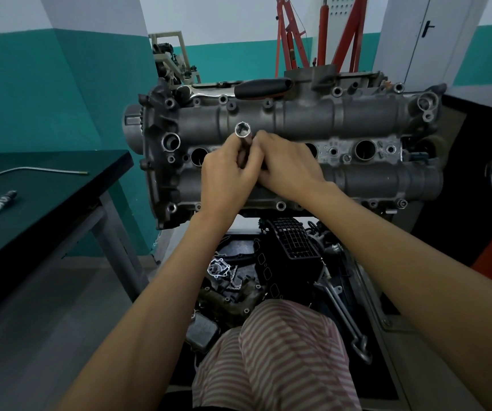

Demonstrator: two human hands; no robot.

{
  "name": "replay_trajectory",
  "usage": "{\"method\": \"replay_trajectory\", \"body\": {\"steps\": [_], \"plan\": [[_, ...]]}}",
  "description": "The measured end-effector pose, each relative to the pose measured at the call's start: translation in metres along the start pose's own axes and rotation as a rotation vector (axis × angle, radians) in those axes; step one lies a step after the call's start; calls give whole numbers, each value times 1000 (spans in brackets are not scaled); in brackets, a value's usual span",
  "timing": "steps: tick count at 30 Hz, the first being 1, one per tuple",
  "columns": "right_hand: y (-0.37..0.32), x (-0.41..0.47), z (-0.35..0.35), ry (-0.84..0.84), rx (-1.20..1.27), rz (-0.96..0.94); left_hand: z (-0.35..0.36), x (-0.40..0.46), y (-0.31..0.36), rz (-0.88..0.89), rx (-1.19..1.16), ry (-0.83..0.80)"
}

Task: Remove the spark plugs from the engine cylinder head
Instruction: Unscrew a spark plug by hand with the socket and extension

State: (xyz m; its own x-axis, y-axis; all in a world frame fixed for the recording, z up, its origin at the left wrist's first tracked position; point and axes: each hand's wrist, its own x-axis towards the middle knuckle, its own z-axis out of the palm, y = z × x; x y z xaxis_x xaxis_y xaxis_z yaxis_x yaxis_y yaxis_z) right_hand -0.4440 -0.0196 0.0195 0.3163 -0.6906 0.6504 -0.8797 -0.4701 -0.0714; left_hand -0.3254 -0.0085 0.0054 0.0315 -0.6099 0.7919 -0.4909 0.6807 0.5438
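Left hand (227, 176), right hand (289, 164) curl round chrome socket (244, 134) (open hex end up) over grey cylinder head (357, 123).

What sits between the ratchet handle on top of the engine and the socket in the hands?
In the head view, only the cylinder head's rear cam housing ridge lies between the ratchet and the socket.
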Motion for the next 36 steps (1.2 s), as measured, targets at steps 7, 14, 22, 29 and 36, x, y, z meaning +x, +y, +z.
{"method": "replay_trajectory", "body": {"steps": [7,14,22,29,36], "plan": [[1,1,1,-7,-70,16,2,1,0,35,-8,20],[0,-1,-1,-17,3,-2,1,-2,-3,19,2,0],[1,0,0,-8,-85,2,3,-1,-2,40,-17,37],[0,-2,-2,-14,30,7,0,-2,-1,9,-12,13],[0,0,0,-13,-80,1,0,1,3,18,-25,29]]}}
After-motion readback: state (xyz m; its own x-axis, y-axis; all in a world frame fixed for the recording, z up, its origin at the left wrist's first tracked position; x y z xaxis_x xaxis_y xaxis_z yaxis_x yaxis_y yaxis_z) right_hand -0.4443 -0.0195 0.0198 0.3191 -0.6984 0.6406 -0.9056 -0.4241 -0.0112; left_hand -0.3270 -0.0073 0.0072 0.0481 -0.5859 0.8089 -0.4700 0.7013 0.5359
